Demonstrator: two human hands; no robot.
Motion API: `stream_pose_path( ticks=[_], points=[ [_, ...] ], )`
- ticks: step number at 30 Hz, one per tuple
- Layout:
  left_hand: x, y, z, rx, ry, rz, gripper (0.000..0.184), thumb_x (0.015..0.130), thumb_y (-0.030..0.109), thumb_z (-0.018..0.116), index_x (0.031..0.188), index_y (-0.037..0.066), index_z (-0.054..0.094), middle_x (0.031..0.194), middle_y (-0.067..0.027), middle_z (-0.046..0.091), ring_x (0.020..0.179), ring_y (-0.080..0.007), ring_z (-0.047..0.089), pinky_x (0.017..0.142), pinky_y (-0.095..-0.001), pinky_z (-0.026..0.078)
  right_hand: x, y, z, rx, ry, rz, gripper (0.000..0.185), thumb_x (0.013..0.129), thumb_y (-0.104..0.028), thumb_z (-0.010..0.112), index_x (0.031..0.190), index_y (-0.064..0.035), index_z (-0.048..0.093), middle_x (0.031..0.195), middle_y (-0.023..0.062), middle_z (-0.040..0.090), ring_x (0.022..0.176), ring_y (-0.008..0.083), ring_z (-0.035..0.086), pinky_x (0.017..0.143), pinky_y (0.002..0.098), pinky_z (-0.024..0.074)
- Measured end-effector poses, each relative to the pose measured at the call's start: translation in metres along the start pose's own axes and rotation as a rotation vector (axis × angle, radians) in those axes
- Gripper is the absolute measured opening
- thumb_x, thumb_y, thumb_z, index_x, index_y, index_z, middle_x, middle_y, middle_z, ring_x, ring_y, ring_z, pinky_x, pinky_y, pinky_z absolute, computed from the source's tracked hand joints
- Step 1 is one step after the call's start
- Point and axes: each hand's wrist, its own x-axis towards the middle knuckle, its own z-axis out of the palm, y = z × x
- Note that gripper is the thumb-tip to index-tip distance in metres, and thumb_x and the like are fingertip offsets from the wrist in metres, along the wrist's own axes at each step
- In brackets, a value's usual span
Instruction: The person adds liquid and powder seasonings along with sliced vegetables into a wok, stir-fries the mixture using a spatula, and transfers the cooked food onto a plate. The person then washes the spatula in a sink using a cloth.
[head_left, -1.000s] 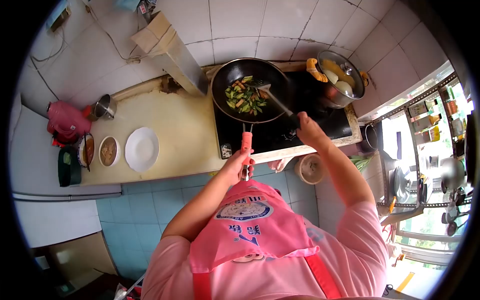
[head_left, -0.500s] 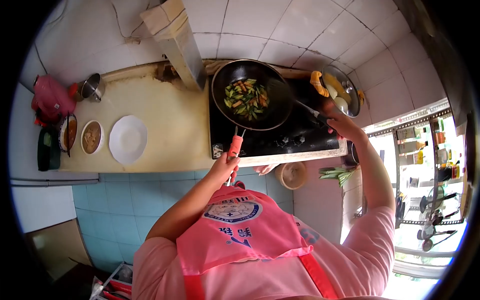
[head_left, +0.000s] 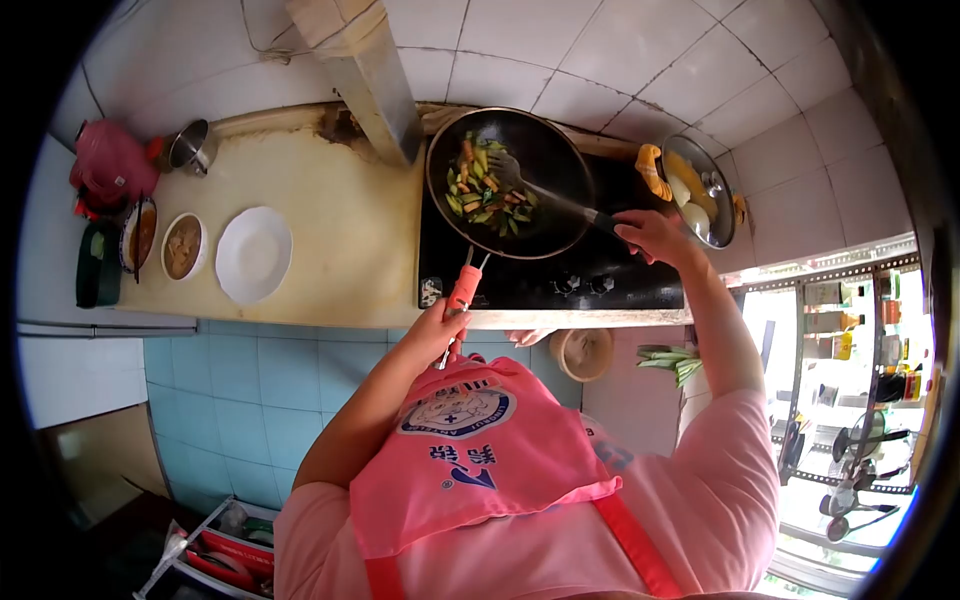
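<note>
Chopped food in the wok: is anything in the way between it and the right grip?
Just the right rim of the wok stands between the right grip and the food; the spatula reaches over it.

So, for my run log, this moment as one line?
left hand: grips wok handle | right hand: holds spatula | spatula head: in vegetables

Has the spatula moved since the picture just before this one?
Yes. The spatula has moved to the left, away from the stove's right edge, and its head is now at the food in the wok.
</note>
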Motion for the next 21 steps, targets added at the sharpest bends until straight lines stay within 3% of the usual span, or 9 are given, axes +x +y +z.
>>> stream_pose_path(
  ticks=[1,2,3,5,9,12,15,17,21],
  points=[
    [-0.001,0.002,0.0,-0.017,0.004,-0.007,0.018,0.096,0.022,0.054,0.102,0.007,0.046,0.072,-0.0007,0.051,0.052,-0.0094,0.049,0.044,-0.0264,0.043,-0.013,-0.018,-0.001,-0.193,0.048,-0.055,0.037,0.09,-0.026,0.06,0.124,-0.0101,0.059,0.066,0.0025,0.057,0.046,0.0113,0.049,0.042,0.0283,0.0402],
    [-0.001,0.003,0.001,-0.033,0.009,-0.012,0.018,0.096,0.022,0.054,0.103,0.007,0.046,0.072,-0.0007,0.051,0.052,-0.0094,0.049,0.044,-0.0265,0.043,-0.038,-0.045,0.004,-0.427,0.136,-0.16,0.036,0.086,-0.023,0.065,0.12,-0.0111,0.061,0.07,0.0046,0.06,0.056,0.0156,0.058,0.052,0.0306,0.047],
    [-0.002,0.005,0.001,-0.022,0.003,-0.019,0.018,0.096,0.022,0.054,0.103,0.007,0.046,0.072,-0.0007,0.051,0.052,-0.0094,0.049,0.044,-0.0265,0.043,-0.048,-0.047,0.004,-0.415,0.14,-0.153,0.036,0.086,-0.023,0.065,0.12,-0.0111,0.061,0.07,0.0046,0.06,0.056,0.0156,0.058,0.052,0.0306,0.047],
    [-0.004,0.007,0.002,-0.063,0.017,-0.046,0.019,0.096,0.023,0.054,0.103,0.008,0.046,0.072,-0.0004,0.052,0.052,-0.0095,0.049,0.044,-0.0267,0.044,-0.065,-0.047,0.007,-0.877,0.386,-0.689,0.039,0.077,-0.016,0.07,0.116,-0.0121,0.063,0.076,0.0095,0.061,0.066,0.0256,0.063,0.062,0.0352,0.0504],
    [-0.001,0.004,0.001,-0.045,0.003,-0.051,0.018,0.096,0.024,0.055,0.103,0.009,0.046,0.072,-0.0001,0.051,0.053,-0.0092,0.049,0.044,-0.0269,0.044,-0.135,-0.085,0.016,-1.002,0.457,-0.581,0.041,0.073,-0.014,0.072,0.113,-0.0129,0.064,0.081,0.0109,0.061,0.075,0.031,0.062,0.065,0.0384,0.0501],
    [-0.002,0.005,0.001,-0.076,-0.002,-0.063,0.018,0.095,0.025,0.056,0.101,0.01,0.046,0.072,0.0001,0.051,0.054,-0.0086,0.049,0.044,-0.0268,0.044,-0.167,-0.092,0.011,-0.991,0.334,-0.412,0.04,0.076,-0.015,0.071,0.115,-0.0133,0.063,0.082,0.0101,0.059,0.074,0.0296,0.062,0.065,0.0415,0.0495],
    [-0.003,0.008,0.002,-0.072,0.002,-0.087,0.018,0.095,0.024,0.056,0.101,0.01,0.046,0.072,-0.0002,0.051,0.053,-0.0088,0.049,0.043,-0.0266,0.043,-0.159,-0.083,0.027,-1.032,0.296,-0.312,0.038,0.078,-0.02,0.069,0.115,-0.0126,0.063,0.083,0.0102,0.06,0.076,0.0306,0.062,0.067,0.0426,0.0491],
    [-0.001,0.004,0.0,-0.058,-0.01,-0.065,0.018,0.095,0.024,0.056,0.101,0.01,0.045,0.072,-0.0004,0.051,0.053,-0.0089,0.049,0.043,-0.0263,0.043,-0.129,-0.068,0.037,-1.0,0.315,-0.355,0.037,0.08,-0.023,0.068,0.114,-0.0116,0.063,0.085,0.0113,0.06,0.077,0.0322,0.061,0.069,0.0438,0.0486],
    [-0.001,0.004,0.0,-0.053,-0.004,-0.052,0.018,0.095,0.024,0.055,0.101,0.01,0.045,0.072,-0.0008,0.052,0.052,-0.0092,0.049,0.042,-0.0258,0.042,-0.088,-0.055,0.04,-0.752,0.477,-0.336,0.035,0.083,-0.022,0.066,0.115,-0.0084,0.063,0.093,0.0147,0.064,0.085,0.0344,0.063,0.074,0.0428,0.0488]
  ],
)
